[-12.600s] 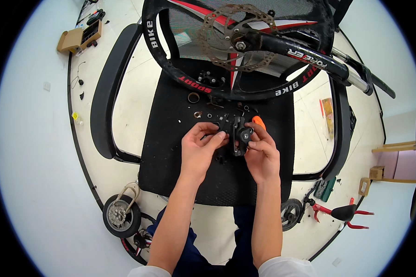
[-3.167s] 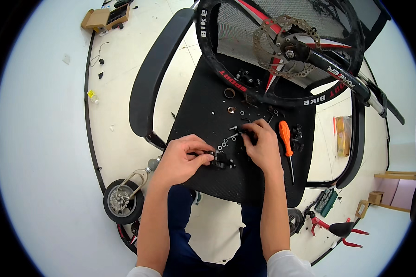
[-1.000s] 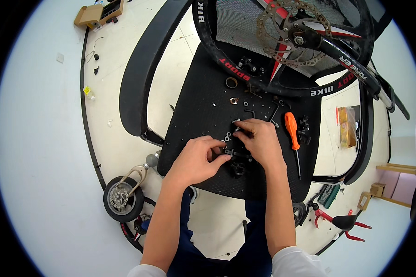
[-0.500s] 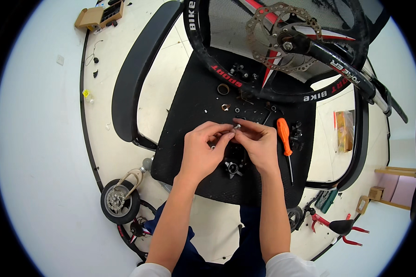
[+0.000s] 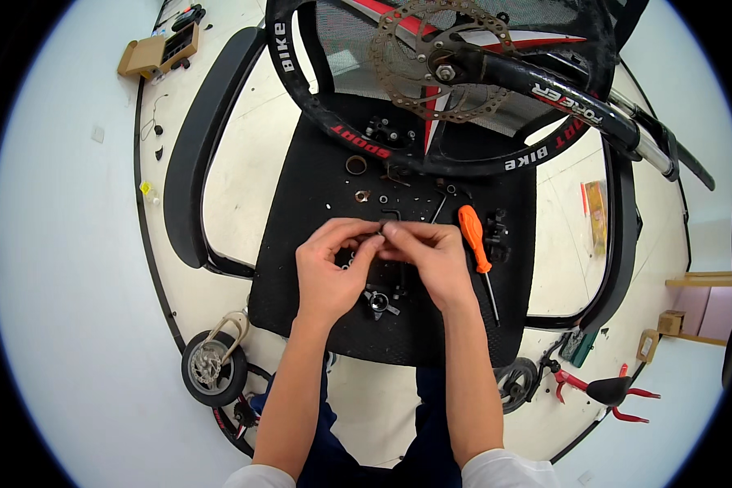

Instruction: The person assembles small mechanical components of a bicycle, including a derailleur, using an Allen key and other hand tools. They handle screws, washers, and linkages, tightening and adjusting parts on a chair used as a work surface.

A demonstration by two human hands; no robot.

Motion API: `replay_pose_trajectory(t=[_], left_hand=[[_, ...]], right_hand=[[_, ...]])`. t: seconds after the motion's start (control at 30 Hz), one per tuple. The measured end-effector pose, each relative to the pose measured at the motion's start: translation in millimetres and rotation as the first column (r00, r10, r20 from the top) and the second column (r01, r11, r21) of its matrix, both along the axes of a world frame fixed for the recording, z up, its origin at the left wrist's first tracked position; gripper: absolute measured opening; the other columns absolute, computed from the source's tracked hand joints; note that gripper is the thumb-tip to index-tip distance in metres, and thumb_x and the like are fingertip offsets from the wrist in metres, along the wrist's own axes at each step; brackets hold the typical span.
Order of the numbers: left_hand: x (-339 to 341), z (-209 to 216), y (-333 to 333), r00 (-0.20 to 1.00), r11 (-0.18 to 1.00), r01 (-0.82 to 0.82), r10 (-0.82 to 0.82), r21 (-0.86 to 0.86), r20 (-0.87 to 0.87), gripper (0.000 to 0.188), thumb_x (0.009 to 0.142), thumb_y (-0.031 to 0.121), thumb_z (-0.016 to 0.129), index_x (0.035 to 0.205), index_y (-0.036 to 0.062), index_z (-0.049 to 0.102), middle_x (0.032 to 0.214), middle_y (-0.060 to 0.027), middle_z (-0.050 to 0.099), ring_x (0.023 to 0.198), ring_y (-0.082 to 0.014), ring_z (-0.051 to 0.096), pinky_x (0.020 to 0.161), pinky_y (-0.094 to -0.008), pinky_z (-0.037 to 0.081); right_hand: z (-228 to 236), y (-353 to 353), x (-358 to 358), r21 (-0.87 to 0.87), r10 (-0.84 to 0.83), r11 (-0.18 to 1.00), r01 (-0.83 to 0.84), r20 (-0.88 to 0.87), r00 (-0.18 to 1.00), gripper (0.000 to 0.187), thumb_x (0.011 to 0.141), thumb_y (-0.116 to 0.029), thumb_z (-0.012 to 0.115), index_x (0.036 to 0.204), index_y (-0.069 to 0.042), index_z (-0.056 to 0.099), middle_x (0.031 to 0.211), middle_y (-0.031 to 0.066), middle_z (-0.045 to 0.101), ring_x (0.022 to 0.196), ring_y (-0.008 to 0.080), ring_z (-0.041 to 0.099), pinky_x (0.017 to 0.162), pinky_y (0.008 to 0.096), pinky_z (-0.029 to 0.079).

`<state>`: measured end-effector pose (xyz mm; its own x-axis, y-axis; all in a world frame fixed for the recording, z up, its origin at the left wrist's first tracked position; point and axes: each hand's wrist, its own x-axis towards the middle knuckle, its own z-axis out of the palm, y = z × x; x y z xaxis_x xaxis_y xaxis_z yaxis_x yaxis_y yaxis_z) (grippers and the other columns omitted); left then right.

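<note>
Over the black chair seat (image 5: pixel 293 244), my left hand (image 5: pixel 327 264) and my right hand (image 5: pixel 433 260) meet at their fingertips. Both pinch a small silvery metal part (image 5: pixel 381 233), mostly covered by the fingers, so its kind cannot be made out. Just beyond the fingertips lies a black hex key (image 5: pixel 393 213). A black-and-silver part with a round opening (image 5: pixel 379 302) rests below the hands. Right of my right hand are an orange-handled screwdriver (image 5: pixel 473 237) and a black mechanical part (image 5: pixel 497 236). A metal ring (image 5: pixel 355 166) and several small pieces lie farther up the seat.
A bicycle wheel (image 5: pixel 480 167) with a brake disc (image 5: pixel 386 77) and a black fork (image 5: pixel 537 85) covers the seat's far part. Armrests (image 5: pixel 207 154) flank the seat. On the floor are a cardboard box (image 5: pixel 142 57), a small-wheeled bike (image 5: pixel 213 368) and a red-framed one (image 5: pixel 573 381).
The whole view has shifted, so the chair and wheel appear farther left. My right fingers have curled in over the small metal part, which shows less now. Both hands stay together.
</note>
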<state>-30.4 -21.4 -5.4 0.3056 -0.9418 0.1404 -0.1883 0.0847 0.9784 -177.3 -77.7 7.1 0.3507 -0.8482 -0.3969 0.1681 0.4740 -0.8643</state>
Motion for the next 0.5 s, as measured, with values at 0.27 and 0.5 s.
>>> replay_pose_trajectory(t=[0.27,0.5], left_hand=[[-12.0,2.7,-11.1,0.996,0.996,-0.088,0.088,-0.024,0.017,0.023,0.083,-0.005,0.074,0.105,-0.0025,0.070,0.091,-0.0071,0.069,0.084,-0.0117,0.064,0.074,-0.0235,0.051],[5.2,-19.0,-49.6,0.856,0.997,-0.070,0.036,0.046,0.515,0.022,0.080,0.007,0.077,0.101,0.0014,0.074,0.088,-0.0091,0.066,0.080,-0.0218,0.061,0.072,-0.0332,0.050]], right_hand=[[-1.4,-7.2,-20.9,-0.066,-0.060,0.996,0.056,-0.050,0.997,0.025,0.091,-0.006,0.071,0.108,0.011,0.069,0.093,0.0166,0.072,0.080,0.0190,0.072,0.076,0.0277,0.061],[3.6,-27.0,-61.1,-0.077,-0.433,0.897,0.434,0.033,0.901,0.023,0.088,-0.001,0.073,0.108,0.010,0.068,0.092,0.0154,0.073,0.082,0.0190,0.072,0.078,0.0269,0.060]])
